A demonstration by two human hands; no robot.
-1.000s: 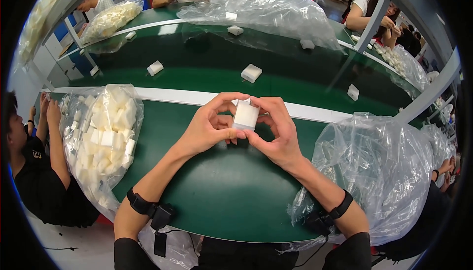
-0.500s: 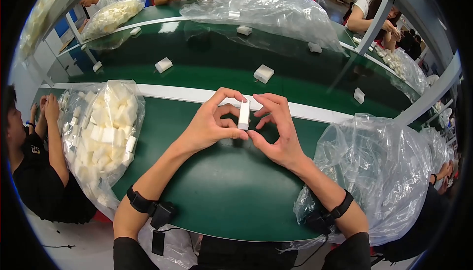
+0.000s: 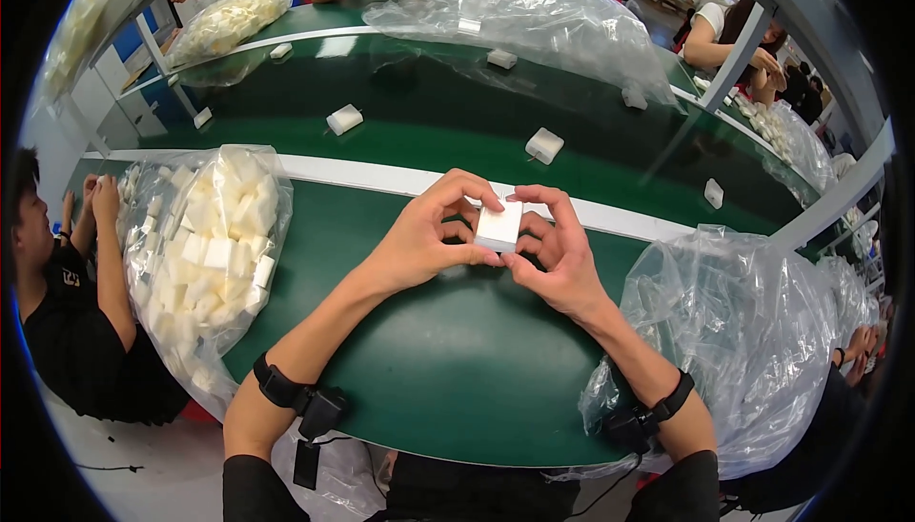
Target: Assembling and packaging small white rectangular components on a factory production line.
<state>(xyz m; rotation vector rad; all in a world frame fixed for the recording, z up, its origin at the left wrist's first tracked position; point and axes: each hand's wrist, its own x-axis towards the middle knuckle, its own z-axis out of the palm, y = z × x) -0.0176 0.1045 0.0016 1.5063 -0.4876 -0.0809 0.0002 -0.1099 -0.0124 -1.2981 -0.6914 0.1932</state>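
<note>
Between my two hands, over the green worktop point(image 3: 419, 350), is a small white rectangular block point(image 3: 498, 225) with its broad face turned up. My left hand point(image 3: 424, 241) pinches it, index finger on the upper left edge and thumb at the lower left corner. The index finger of my right hand point(image 3: 562, 260) is at the upper right corner, with the thumb at the lower right and the other fingers curled behind. To the left stands a clear bag point(image 3: 214, 265) full of similar white pieces. A crumpled clear plastic bag point(image 3: 724, 331) lies beside my right forearm.
Beyond a white rail point(image 3: 372, 175) runs a dark green conveyor belt point(image 3: 438, 122) carrying several spaced white pieces, one point(image 3: 544, 145) near the middle. A large clear bag point(image 3: 534, 31) lies on the far side. Grey frame posts point(image 3: 829, 193) rise at the right. Other people sit around.
The block has turned from its narrow side to its broad face, and my right fingers have closed onto it. White pieces on the belt have shifted right; the view has shifted slightly.
</note>
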